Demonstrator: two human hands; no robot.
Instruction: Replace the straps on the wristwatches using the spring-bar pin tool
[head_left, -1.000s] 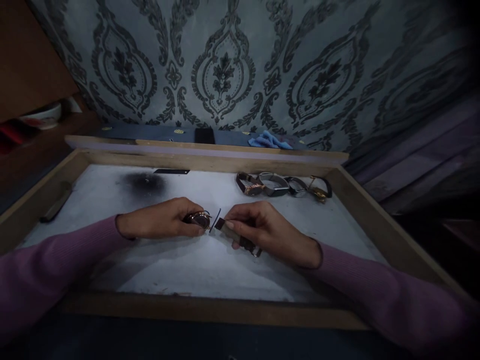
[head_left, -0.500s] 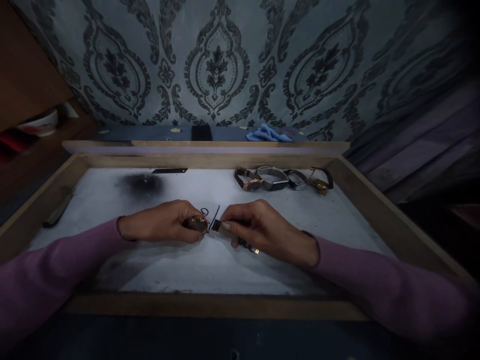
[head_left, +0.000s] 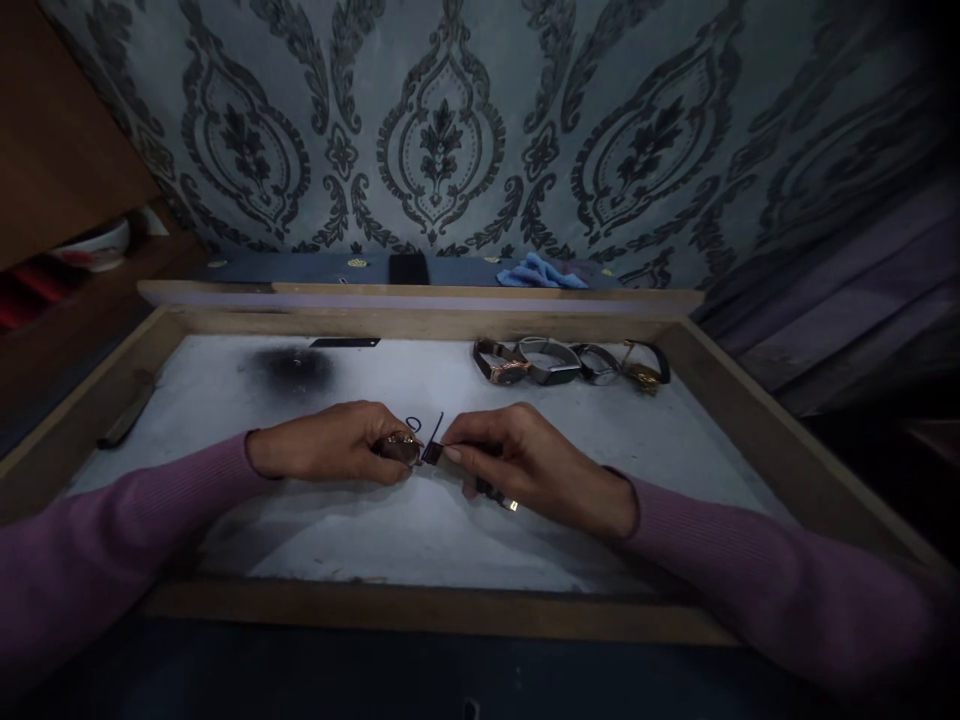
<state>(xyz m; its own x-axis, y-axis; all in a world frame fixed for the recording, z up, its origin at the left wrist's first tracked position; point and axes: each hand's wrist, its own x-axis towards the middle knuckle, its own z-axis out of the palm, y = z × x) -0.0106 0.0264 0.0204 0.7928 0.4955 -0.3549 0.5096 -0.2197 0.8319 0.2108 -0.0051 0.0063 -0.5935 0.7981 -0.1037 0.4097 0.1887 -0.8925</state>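
My left hand point(head_left: 341, 445) is closed around a watch case point(head_left: 400, 448), its round edge showing past the thumb and finger. Between the thumb and forefinger of my right hand point(head_left: 525, 460) is a dark watch strap point(head_left: 434, 453). The strap's far part, with a gold-coloured buckle point(head_left: 512, 506), hangs below my right palm. Its pinched end is close to the watch case; whether the two touch, I cannot tell. A thin dark strip point(head_left: 435, 432) stands out beside the strap end, and a small dark loop point(head_left: 413, 424) shows just beyond the watch.
Wooden sides frame the white-bottomed tray point(head_left: 450, 600). Several watches point(head_left: 551, 362) stand along its back right. A flat dark strip point(head_left: 345, 342) lies at the back, and a dark tool-like object point(head_left: 126, 425) at the left side. Behind the tray are a blue cloth point(head_left: 541, 271) and a black object point(head_left: 408, 268).
The camera view has shifted slightly. Both hands keep their grips, and the strap end and watch case look a touch closer together.
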